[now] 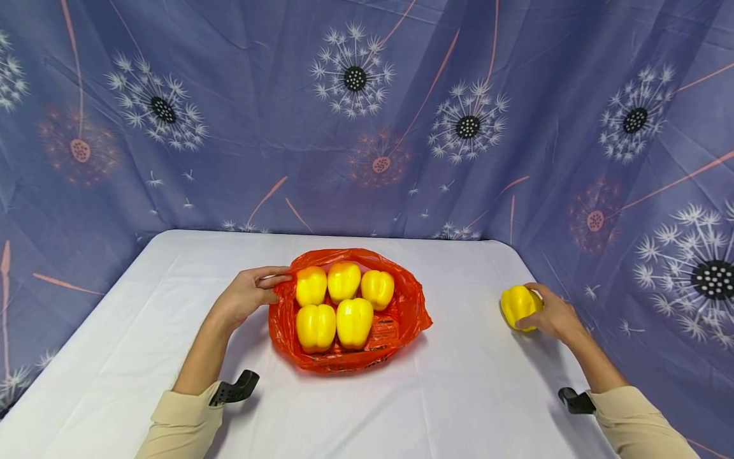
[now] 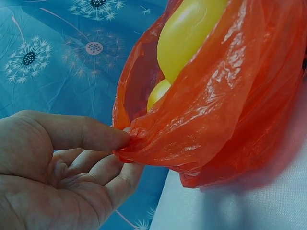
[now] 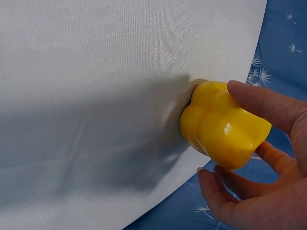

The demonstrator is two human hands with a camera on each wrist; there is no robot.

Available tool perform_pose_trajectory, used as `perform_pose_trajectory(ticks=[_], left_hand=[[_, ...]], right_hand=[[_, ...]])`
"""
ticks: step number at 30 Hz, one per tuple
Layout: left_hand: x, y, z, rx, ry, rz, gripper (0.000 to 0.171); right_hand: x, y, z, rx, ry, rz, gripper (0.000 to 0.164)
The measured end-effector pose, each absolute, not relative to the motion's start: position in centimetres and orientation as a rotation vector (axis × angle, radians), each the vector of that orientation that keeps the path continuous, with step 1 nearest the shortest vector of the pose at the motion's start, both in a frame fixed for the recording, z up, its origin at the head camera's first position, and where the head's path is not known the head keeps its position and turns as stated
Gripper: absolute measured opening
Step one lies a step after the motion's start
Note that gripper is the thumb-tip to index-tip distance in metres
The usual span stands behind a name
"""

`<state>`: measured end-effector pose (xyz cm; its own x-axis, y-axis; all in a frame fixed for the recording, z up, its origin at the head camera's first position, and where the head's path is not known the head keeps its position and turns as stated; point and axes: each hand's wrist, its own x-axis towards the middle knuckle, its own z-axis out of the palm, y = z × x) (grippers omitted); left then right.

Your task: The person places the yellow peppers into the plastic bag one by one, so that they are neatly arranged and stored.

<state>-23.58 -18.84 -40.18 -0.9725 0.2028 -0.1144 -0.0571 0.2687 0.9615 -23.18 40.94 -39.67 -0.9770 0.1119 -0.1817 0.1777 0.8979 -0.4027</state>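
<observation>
A red plastic bag (image 1: pixel 401 312) lies with its mouth spread wide on the white table, several yellow bell peppers (image 1: pixel 353 323) inside it. At its left rim, my left hand (image 1: pixel 246 296) pinches the plastic between thumb and fingers; the left wrist view shows the gathered edge of the bag (image 2: pixel 192 139) there. Far to the right, my right hand (image 1: pixel 553 315) holds a single yellow bell pepper (image 1: pixel 518 306). In the right wrist view the thumb lies on one side of this pepper (image 3: pixel 223 127) and the fingers curve around the other.
The white tablecloth (image 1: pixel 459 395) covers the table, and its right edge runs close beside my right hand. A blue curtain (image 1: pixel 258 127) with dandelion prints hangs behind and at the sides. Black wrist cameras (image 1: pixel 235 389) sit at both beige sleeves.
</observation>
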Motion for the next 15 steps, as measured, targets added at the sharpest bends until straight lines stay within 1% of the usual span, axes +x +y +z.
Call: perform_pose_trajectory(ticks=[11, 15], left_hand=[[-23.50, -18.84, -40.15, 0.141, 2.316, 1.784, 0.065], [-23.47, -18.91, -40.13, 0.141, 2.317, 1.784, 0.065]], right_hand=[[-23.15, 40.40, -39.99, 0.232, 2.974, -0.631, 0.094], [-23.18, 39.97, -40.00, 0.189, 3.019, -0.632, 0.092]])
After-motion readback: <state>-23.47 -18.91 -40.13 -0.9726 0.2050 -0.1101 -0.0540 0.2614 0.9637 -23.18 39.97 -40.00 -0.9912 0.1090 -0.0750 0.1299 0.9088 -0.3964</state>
